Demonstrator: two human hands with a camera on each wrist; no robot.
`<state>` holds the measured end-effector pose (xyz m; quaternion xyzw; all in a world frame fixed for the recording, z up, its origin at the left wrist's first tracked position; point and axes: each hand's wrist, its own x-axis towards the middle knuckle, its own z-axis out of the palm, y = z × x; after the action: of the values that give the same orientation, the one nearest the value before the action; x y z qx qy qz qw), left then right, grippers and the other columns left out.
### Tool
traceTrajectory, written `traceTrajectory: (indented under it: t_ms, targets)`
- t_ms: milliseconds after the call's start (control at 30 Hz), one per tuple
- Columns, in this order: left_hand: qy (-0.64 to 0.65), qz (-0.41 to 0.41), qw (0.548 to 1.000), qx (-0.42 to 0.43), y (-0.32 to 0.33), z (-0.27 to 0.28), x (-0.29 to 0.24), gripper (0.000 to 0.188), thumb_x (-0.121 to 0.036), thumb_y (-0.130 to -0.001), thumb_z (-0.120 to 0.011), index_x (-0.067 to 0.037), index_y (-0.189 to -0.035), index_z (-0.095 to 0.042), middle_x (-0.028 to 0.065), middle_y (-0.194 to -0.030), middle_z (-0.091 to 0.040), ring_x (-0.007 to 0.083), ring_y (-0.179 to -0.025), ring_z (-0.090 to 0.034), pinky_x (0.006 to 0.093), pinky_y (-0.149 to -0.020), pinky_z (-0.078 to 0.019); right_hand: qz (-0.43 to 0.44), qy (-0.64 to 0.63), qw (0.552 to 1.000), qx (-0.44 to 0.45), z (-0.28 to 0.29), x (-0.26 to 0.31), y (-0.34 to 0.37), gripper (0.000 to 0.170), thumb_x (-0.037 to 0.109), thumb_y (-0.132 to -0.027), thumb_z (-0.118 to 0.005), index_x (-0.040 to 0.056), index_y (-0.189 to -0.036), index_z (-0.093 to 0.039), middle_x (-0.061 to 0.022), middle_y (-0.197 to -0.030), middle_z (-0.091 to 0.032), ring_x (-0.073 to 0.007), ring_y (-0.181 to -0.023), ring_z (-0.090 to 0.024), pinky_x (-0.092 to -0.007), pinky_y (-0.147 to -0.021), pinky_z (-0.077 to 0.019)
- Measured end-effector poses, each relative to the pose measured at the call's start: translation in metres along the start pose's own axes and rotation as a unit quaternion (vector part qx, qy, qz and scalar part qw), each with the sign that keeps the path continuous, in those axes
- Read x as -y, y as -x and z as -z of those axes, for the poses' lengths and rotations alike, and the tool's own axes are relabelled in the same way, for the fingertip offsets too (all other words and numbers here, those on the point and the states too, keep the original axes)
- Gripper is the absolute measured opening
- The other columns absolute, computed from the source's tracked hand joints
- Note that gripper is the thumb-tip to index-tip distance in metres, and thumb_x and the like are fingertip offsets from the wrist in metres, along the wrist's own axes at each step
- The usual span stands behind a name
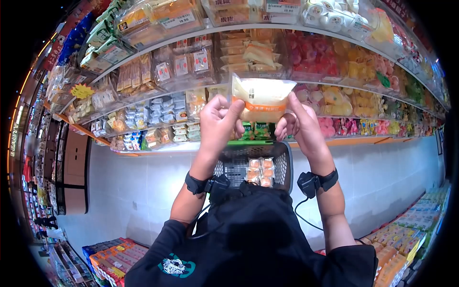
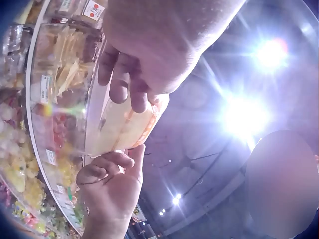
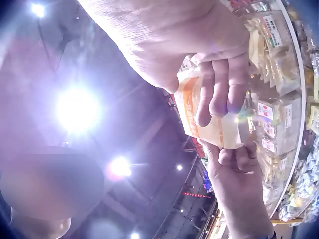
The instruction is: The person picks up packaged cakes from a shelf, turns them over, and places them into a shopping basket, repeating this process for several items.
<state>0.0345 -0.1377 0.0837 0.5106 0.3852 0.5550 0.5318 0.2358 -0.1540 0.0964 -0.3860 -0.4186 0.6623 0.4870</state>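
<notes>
Between both hands a packaged bread (image 1: 264, 98), pale in a clear wrapper with an orange printed band, is held up in front of the shelves. My left hand (image 1: 217, 122) pinches its left end, thumb on the near face. At the right end, my right hand (image 1: 304, 125) grips the wrapper with its thumb along the edge. Seen from the left wrist, curled fingers (image 2: 119, 89) lie behind the pack (image 2: 119, 124). Below the hands stands a grey shopping basket (image 1: 287, 165) with several small wrapped cakes (image 1: 260, 171) in it.
Curved shelves of packaged snacks (image 1: 186, 64) rise ahead, with clear bins of pink and yellow sweets (image 1: 339, 57) to the right. Green packets (image 1: 262, 130) sit on the low shelf just beyond the basket. Boxed goods (image 1: 114, 258) stand behind at the left, more (image 1: 406, 234) at the right.
</notes>
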Motion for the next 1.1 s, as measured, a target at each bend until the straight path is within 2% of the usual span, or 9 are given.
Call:
traceTrajectory:
  t_ms: [267, 333, 533, 633, 733, 833, 933, 1000, 1100]
  targets:
    - [-0.012, 0.011, 1.0, -0.01, -0.006, 0.004, 0.022, 0.021, -0.019, -0.088, -0.06, -0.001, -0.094, -0.051, 0.0059, -0.066, -0.061, 0.0113, -0.053, -0.058, 0.0228, -0.05, -0.0462, 0.012, 0.105, 0.994, -0.035, 0.005, -0.022, 0.001, 0.045, 0.043, -0.093, -0.044, 0.0015, -0.11, -0.051, -0.0105, -0.069, -0.063, -0.0118, -0.057, -0.059, -0.0214, -0.054, -0.0466]
    - [-0.207, -0.054, 0.976, 0.034, -0.009, 0.015, 0.045, 0.025, -0.023, -0.091, -0.056, -0.002, -0.102, -0.049, 0.0051, -0.078, -0.06, 0.0109, -0.069, -0.06, 0.0264, -0.062, -0.048, 0.077, 0.115, 0.989, -0.053, 0.011, -0.038, 0.0, 0.039, 0.024, -0.089, -0.058, 0.0023, -0.12, -0.048, -0.0065, -0.09, -0.063, -0.0086, -0.071, -0.058, -0.0199, -0.057, -0.046]
    - [0.06, 0.25, 0.961, 0.104, 0.004, 0.027, 0.087, 0.076, -0.067, -0.088, -0.021, -0.006, -0.127, -0.043, 0.0064, -0.123, -0.048, 0.0156, -0.103, -0.05, 0.0339, -0.085, -0.0429, -0.037, -0.037, 0.999, 0.006, 0.011, -0.061, 0.009, 0.05, 0.028, -0.084, -0.063, 0.0081, -0.125, -0.043, -0.0056, -0.105, -0.058, -0.0126, -0.088, -0.058, -0.0246, -0.068, -0.0479]
    - [0.003, 0.255, 0.96, 0.117, 0.008, 0.037, 0.112, 0.063, -0.053, -0.087, -0.05, -0.003, -0.124, -0.041, 0.0135, -0.125, -0.046, 0.019, -0.107, -0.05, 0.0325, -0.086, -0.044, -0.119, 0.029, 0.992, 0.003, 0.047, -0.095, -0.005, 0.024, 0.019, -0.086, -0.061, 0.0099, -0.107, -0.056, -0.0003, -0.094, -0.052, -0.0088, -0.081, -0.052, -0.0198, -0.057, -0.0404]
    - [-0.142, 0.127, 0.977, 0.095, 0.012, 0.032, 0.142, 0.07, -0.028, -0.077, -0.073, 0.0, -0.127, -0.031, 0.0198, -0.127, -0.042, 0.0227, -0.11, -0.051, 0.032, -0.087, -0.0459, -0.116, 0.076, 0.99, 0.009, 0.047, -0.107, -0.005, 0.041, 0.004, -0.079, -0.067, 0.0063, -0.116, -0.05, -0.0055, -0.11, -0.053, -0.013, -0.096, -0.054, -0.0224, -0.064, -0.0461]
    - [0.075, 0.204, 0.972, 0.086, 0.018, 0.021, 0.123, 0.084, -0.016, -0.077, -0.073, -0.001, -0.133, -0.013, 0.0221, -0.125, -0.042, 0.0249, -0.111, -0.05, 0.0348, -0.091, -0.045, 0.03, 0.19, 0.981, 0.024, 0.045, -0.102, -0.004, 0.039, 0.007, -0.077, -0.07, 0.0042, -0.112, -0.053, -0.0032, -0.113, -0.052, -0.0086, -0.095, -0.052, -0.0219, -0.072, -0.0459]
    - [0.137, 0.215, 0.96, 0.114, 0.019, 0.024, 0.116, 0.074, -0.007, -0.079, -0.069, -0.002, -0.134, -0.02, 0.0176, -0.124, -0.047, 0.0221, -0.11, -0.052, 0.0356, -0.092, -0.0458, -0.054, 0.182, 0.982, 0.016, 0.042, -0.064, 0.007, 0.037, 0.01, -0.075, -0.071, 0.0058, -0.109, -0.057, -0.0065, -0.116, -0.052, -0.0145, -0.104, -0.051, -0.0286, -0.084, -0.0446]
    - [0.144, 0.194, 0.957, 0.16, 0.015, 0.029, 0.11, 0.065, -0.005, -0.08, -0.067, -0.001, -0.132, -0.029, 0.014, -0.121, -0.051, 0.0202, -0.109, -0.053, 0.0348, -0.091, -0.0467, 0.297, 0.462, 0.829, -0.102, 0.045, -0.024, 0.007, 0.037, 0.014, -0.072, -0.072, 0.0067, -0.106, -0.058, -0.0118, -0.124, -0.05, -0.0237, -0.116, -0.047, -0.0356, -0.095, -0.0384]
    - [0.099, 0.178, 0.973, 0.113, 0.016, 0.045, 0.109, 0.05, -0.003, -0.08, -0.066, -0.002, -0.124, -0.041, 0.0093, -0.115, -0.056, 0.0175, -0.101, -0.058, 0.0315, -0.085, -0.05, 0.509, 0.417, 0.737, -0.155, 0.011, 0.117, 0.064, 0.048, 0.019, -0.066, -0.078, 0.0063, -0.108, -0.057, -0.0169, -0.123, -0.05, -0.0311, -0.117, -0.045, -0.0408, -0.099, -0.0354]
